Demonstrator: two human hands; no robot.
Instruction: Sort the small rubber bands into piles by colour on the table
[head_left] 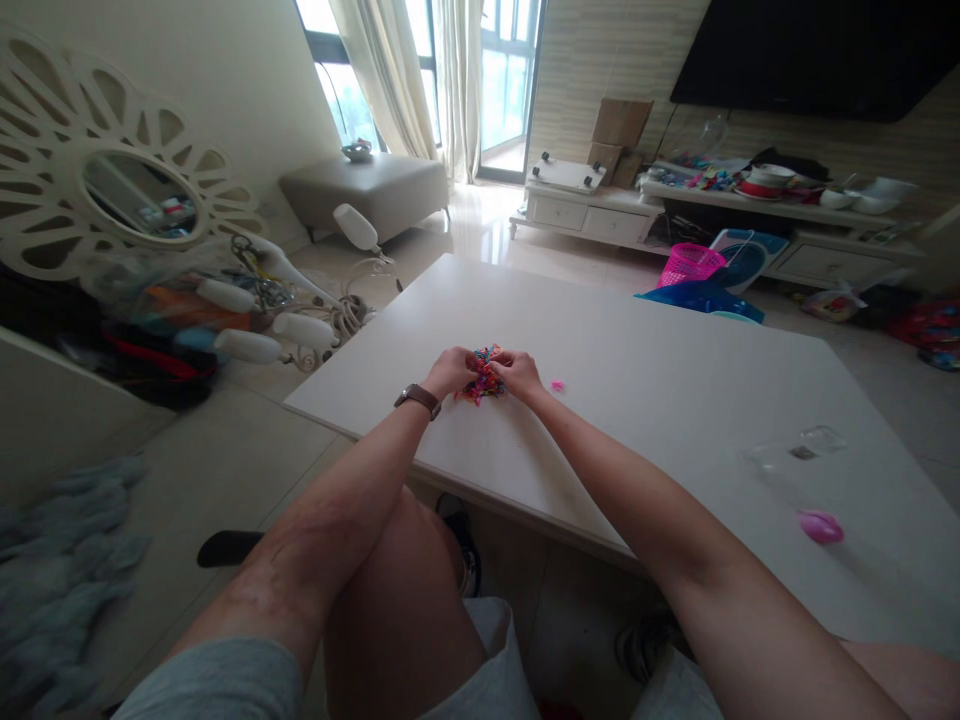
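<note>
Left hand [451, 371] and right hand [517, 374] meet over a bright pile [480, 394] of small, many-coloured pieces. Fingers of both curl inward, tips at the pile from either side, close to each other. Whether either hand grips a piece, cannot tell; too small at this range. Pile lies on the white table [675, 400], directly under and between the fingertips, spreading a little toward the wearer.

Just right of the right hand, apart from the pile: one pink bit [557, 385], alone on the tabletop. Brown-strapped watch [420, 400] on the left wrist. Farther right of the right hand, well apart: a clear container [823, 440], see-through, outline hard to follow. Nearer the wearer than that, a glossy pink object [820, 527], rounded, resting on the table.

Left of the left hand, past the table edge: a lamp [307, 330] with several white shades. Beyond it, farther left, a round mirror [140, 195] in a petal-like frame. Ahead of the hands, across the floor, a padded bench [367, 190]. Ahead and to the right, a pink basket [691, 264].
</note>
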